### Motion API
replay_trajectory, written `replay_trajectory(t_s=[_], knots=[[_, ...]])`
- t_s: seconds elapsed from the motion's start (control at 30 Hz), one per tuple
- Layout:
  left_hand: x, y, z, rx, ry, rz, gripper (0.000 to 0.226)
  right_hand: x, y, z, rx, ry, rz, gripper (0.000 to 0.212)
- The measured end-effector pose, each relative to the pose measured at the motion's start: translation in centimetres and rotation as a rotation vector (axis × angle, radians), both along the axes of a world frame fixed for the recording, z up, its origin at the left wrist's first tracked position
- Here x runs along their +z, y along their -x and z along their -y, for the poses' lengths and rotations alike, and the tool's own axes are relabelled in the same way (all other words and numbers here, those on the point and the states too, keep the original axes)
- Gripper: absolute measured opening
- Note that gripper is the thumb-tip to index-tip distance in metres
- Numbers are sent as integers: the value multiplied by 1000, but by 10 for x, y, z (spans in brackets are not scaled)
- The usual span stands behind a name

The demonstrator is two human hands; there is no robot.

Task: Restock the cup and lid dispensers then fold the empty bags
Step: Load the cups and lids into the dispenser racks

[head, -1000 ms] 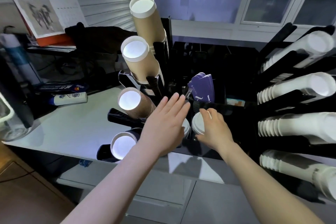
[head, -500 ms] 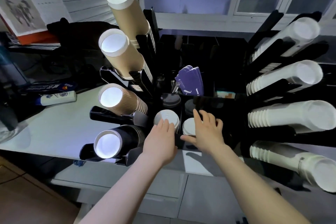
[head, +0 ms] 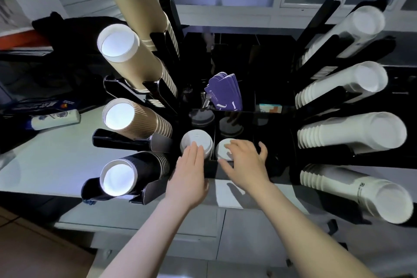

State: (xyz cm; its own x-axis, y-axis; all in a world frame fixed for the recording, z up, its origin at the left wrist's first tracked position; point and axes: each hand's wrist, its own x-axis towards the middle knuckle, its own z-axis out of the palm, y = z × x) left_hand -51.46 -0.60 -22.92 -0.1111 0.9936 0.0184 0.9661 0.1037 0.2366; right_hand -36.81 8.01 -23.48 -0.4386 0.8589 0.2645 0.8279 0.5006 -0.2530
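So in the last second the left hand (head: 188,174) has dropped from hovering up over the middle of the organizer down onto the left stack of white lids (head: 196,142). It's now lying flat, fingers straight and together, fingertips resting on the near edge of the top lid, not wrapped around anything. The right hand (head: 244,165) hasn't really moved; it's still on the right stack of white lids (head: 223,150) in the next compartment over, fingers spread and loosely bent over the top. Can't tell if it's actually pinching a lid or just pressing down.

Both stacks sit in the near row of the black lid dispenser (head: 213,166), with darker lids in the two slots behind. The kraft cup sleeves (head: 137,56) on the left and white cup sleeves (head: 345,133) on the right look well filled.

My read: the lids are in and the person's just patting both stacks level. No bags in view, so the folding part isn't started.
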Motion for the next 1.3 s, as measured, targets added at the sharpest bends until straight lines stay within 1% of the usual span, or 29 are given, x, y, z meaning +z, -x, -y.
replay_trajectory(t_s=[0.07, 0.13, 0.17, 0.23, 0.33, 0.37, 0.4, 0.47, 0.53, 0.63, 0.73, 0.8, 0.83, 0.9, 0.97, 1.03, 1.1, 1.13, 1.2, 1.3], knots=[[0, 2, 8, 55, -35, 52, 83, 11, 12, -3, 45, -86, -118, 45], [-1, 3, 17, 95, -41, 55, 84, 21, 31, -9, 188, -48, -121, 54], [-1, 3, 20, 106, -25, 44, 84, 25, 42, -13, 253, 5, -81, 59], [0, 2, 24, 113, 15, 24, 83, 30, 63, -22, 315, 86, 46, 69], [1, 2, 26, 106, 40, -2, 84, 28, 82, -33, 319, 104, 284, 75], [2, 2, 26, 108, 43, -7, 84, 26, 85, -35, 316, 102, 330, 75], [2, 2, 26, 111, 47, -8, 84, 25, 87, -36, 310, 97, 346, 74], [2, 1, 25, 115, 56, -11, 85, 24, 86, -38, 297, 76, 315, 74], [1, 1, 25, 114, 61, -12, 85, 25, 83, -38, 287, 64, 234, 74], [-1, 0, 24, 123, 31, 2, 87, 30, 72, -36, 266, 112, 26, 77], [-2, 1, 22, 153, -29, 36, 88, 38, 57, -29, 281, 179, -286, 80], [-4, 1, 21, 157, -54, 48, 88, 45, 46, -23, 279, 234, -518, 78], [-5, 2, 21, 153, -60, 55, 88, 47, 39, -22, 256, 234, -592, 75], [-7, 2, 19, 138, -59, 46, 86, 47, 23, -21, 176, 177, -632, 68], [-8, 2, 15, 114, -53, 35, 85, 42, 8, -22, 78, 110, -553, 64], [-7, 3, 8, 80, -38, 53, 84, 31, -2, -23, 0, 72, -350, 66], [-6, 2, -1, 46, -19, 50, 84, 17, -4, -25, -17, 47, -138, 69], [-5, 2, -5, 31, -12, 25, 84, 12, -3, -25, -16, 47, -75, 70], [-5, 1, -10, 10, 11, -27, 83, 6, -1, -28, -32, 83, -15, 72], [-11, 1, -11, -3, 78, -35, 82, -2, 0, -29, -18, 105, 134, 69]])
